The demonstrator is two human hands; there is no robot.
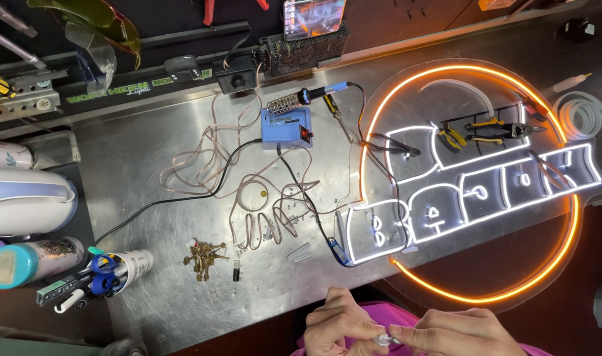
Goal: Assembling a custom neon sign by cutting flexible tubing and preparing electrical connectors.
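Note:
Both my hands are at the bottom edge of the head view, below the front of the steel bench (149,165). My left hand (337,326) and my right hand (449,333) meet fingertip to fingertip and pinch a small clear piece (384,339) between them. Just above them lies a round lit sign (476,181) with an orange ring and white glowing letters. Loose clear wires (248,204) spread across the bench to the left of the sign.
A blue soldering station (284,128) with its iron in the stand sits at the back. Yellow-handled pliers (489,128) lie on the sign. A bunch of keys (204,257), a cup of pens (113,273), bottles and coiled white tubing (588,115) lie around.

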